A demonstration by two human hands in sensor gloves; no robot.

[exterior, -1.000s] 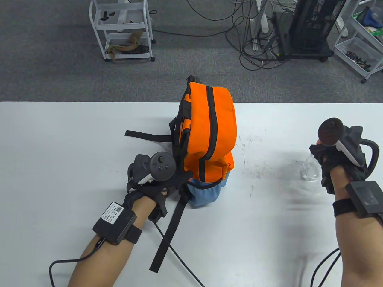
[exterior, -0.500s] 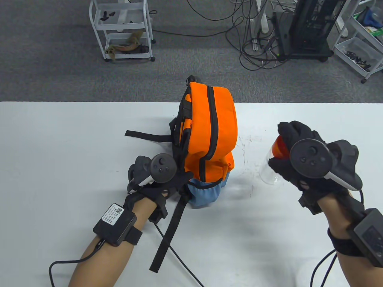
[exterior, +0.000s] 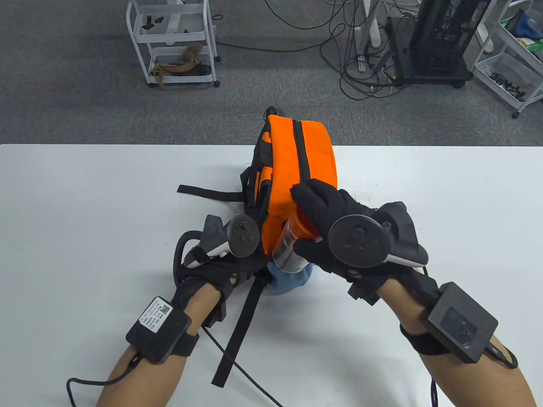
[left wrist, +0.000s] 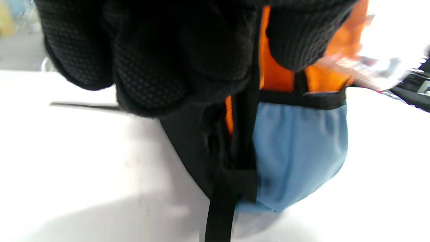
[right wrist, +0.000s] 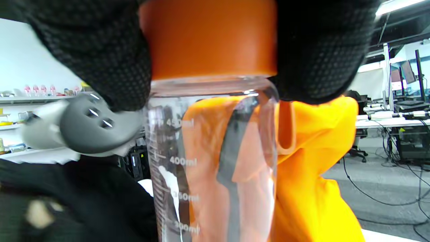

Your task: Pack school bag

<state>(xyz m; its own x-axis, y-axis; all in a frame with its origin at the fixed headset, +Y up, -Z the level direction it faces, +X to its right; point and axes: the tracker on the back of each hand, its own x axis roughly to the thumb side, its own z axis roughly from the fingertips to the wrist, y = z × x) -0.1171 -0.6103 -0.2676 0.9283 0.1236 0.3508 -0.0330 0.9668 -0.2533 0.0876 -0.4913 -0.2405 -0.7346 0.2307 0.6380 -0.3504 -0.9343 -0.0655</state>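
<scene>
Two hands at orange backpack [exterior: 297, 178] on desk [exterior: 85, 212]. Right hand [exterior: 335, 237] clamped on orange cap [right wrist: 208, 37] of clear water bottle [exterior: 290, 250]. Bottle tilted, base directly below hand, just above blue side pocket [left wrist: 299, 151]; long axis near vertical. Left hand [exterior: 220, 271] pressed against backpack strap side beside pocket, fingers [left wrist: 151, 53] curled; grip unclear. Pocket looked empty; bottle empty.
</scene>
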